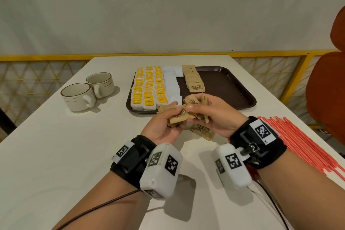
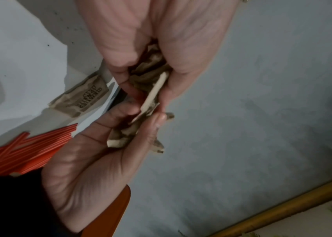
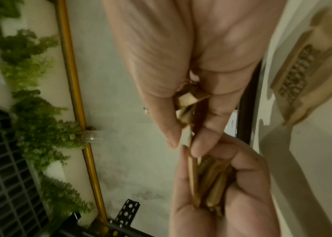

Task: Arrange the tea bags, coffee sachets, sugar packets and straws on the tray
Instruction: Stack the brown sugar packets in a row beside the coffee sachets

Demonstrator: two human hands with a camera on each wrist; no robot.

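Both hands hover just in front of the dark brown tray (image 1: 233,87). My left hand (image 1: 172,117) grips a bunch of brown sugar packets (image 1: 180,117), seen edge-on in the right wrist view (image 3: 207,181). My right hand (image 1: 199,107) pinches more sugar packets (image 1: 194,101) between thumb and fingers, touching the left bunch. One loose sugar packet (image 1: 202,129) lies on the table beneath them. On the tray, yellow tea bags (image 1: 147,87) fill the left, white coffee sachets (image 1: 172,84) sit beside them, then a column of sugar packets (image 1: 194,80). Red straws (image 1: 302,142) lie on the table at right.
Two white cups (image 1: 87,91) with brown rims stand left of the tray. The white table (image 1: 56,145) ends at a yellow railing (image 1: 291,80) at the back. An orange chair (image 1: 328,89) stands at the right. The tray's right half is bare.
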